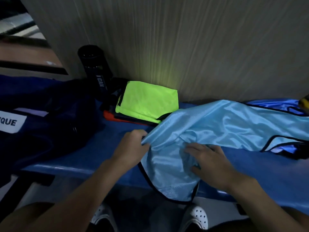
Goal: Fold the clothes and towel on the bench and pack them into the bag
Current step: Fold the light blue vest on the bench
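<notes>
A shiny light-blue vest with black trim lies spread along the blue bench, its lower edge hanging over the front. My left hand pinches the vest's left edge. My right hand rests on the bunched cloth near the front edge with its fingers curled into the fabric. Behind them, a folded neon-green garment tops a small stack with a dark piece and an orange piece under it. The dark navy bag with a white label sits at the bench's left end.
A black bottle stands against the pale wall behind the bag. Something yellow peeks in at the far right edge. White perforated shoes show on the floor below the bench.
</notes>
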A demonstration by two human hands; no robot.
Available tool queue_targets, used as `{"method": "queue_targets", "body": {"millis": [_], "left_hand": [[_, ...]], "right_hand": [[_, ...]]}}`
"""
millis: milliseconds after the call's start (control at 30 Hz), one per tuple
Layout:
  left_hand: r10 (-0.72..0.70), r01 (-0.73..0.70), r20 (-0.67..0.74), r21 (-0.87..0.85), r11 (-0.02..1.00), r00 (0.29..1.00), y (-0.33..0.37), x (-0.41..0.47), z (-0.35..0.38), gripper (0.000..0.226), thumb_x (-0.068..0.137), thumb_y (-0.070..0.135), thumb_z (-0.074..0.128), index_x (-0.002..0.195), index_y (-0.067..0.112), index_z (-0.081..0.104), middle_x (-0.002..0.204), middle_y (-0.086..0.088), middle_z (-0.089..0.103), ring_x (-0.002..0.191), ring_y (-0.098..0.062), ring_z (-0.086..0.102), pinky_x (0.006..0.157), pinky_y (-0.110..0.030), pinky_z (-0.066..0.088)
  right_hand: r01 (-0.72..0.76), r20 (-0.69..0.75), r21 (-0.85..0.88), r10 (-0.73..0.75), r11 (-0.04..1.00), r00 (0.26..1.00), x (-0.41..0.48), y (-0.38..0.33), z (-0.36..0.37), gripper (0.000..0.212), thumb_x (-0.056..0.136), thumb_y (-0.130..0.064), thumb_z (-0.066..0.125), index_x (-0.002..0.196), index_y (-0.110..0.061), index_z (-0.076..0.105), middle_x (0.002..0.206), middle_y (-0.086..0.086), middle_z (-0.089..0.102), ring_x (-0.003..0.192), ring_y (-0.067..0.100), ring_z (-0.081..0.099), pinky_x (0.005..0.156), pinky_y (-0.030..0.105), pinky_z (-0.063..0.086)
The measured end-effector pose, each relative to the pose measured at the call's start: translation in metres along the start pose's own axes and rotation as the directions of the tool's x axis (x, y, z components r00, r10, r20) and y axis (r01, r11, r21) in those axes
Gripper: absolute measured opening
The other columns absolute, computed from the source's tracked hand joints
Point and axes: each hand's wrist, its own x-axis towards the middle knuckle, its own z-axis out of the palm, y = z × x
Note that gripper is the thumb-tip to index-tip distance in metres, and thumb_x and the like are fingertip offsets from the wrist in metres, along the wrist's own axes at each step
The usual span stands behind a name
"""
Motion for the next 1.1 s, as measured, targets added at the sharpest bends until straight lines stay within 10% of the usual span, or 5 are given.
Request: {"method": "queue_targets", "body": {"millis": [267,400,533,933,1100], "left_hand": [[0.329,-0.339,-0.087,-0.172,0.925,0.940,0.026,-0.028,0.004,0.015,0.084,-0.001,0.071,0.085,0.014,0.069,0.081,0.006,0.059,0.071,-0.013,0.057,0.063,-0.034,0.047],[0.400,-0.408,-0.080,-0.224,0.885,0.913,0.035,-0.036,0.009,0.012,0.082,0.001,0.074,0.086,0.012,0.070,0.085,0.006,0.060,0.076,-0.015,0.059,0.066,-0.023,0.045],[0.323,-0.348,-0.128,-0.342,0.873,0.938,0.037,-0.035,0.007,0.015,0.090,0.025,0.068,0.081,0.013,0.069,0.081,0.005,0.062,0.076,-0.014,0.060,0.067,-0.018,0.043],[0.025,0.028,0.230,-0.224,0.974,0.973,0.033,-0.014,0.032,0.032,0.091,0.038,0.067,0.113,0.014,0.068,0.106,0.005,0.069,0.101,-0.006,0.064,0.095,-0.035,0.053],[0.024,0.042,0.275,-0.234,0.971,0.961,0.042,-0.015,0.037,0.039,0.083,0.035,0.079,0.116,0.018,0.066,0.100,0.005,0.068,0.092,-0.006,0.065,0.088,-0.030,0.055]], "right_hand": [[0.089,-0.388,0.113,-0.039,0.990,0.921,0.016,-0.009,-0.011,0.068,0.086,-0.028,0.069,0.145,-0.032,0.036,0.131,-0.007,0.048,0.121,0.017,0.041,0.096,0.038,0.032],[0.200,-0.411,0.115,-0.137,0.973,0.901,0.035,-0.022,-0.005,0.043,0.078,-0.017,0.065,0.119,-0.032,0.065,0.135,-0.001,0.049,0.125,0.020,0.034,0.092,0.040,0.033],[0.162,-0.401,0.080,-0.117,0.983,0.909,0.027,-0.008,-0.003,0.024,0.066,-0.013,0.063,0.085,-0.026,0.072,0.116,-0.002,0.060,0.116,0.021,0.040,0.083,0.031,0.022],[-0.037,-0.324,0.031,0.045,0.999,0.945,-0.029,0.043,0.001,0.053,0.062,0.016,0.066,0.092,-0.026,0.075,0.101,-0.009,0.062,0.110,0.023,0.044,0.087,0.037,0.029],[0.052,-0.372,0.142,0.004,0.988,0.928,-0.019,0.017,-0.003,0.025,0.088,-0.044,0.064,0.105,-0.027,0.069,0.094,-0.014,0.060,0.102,0.015,0.048,0.085,0.033,0.027]]}}
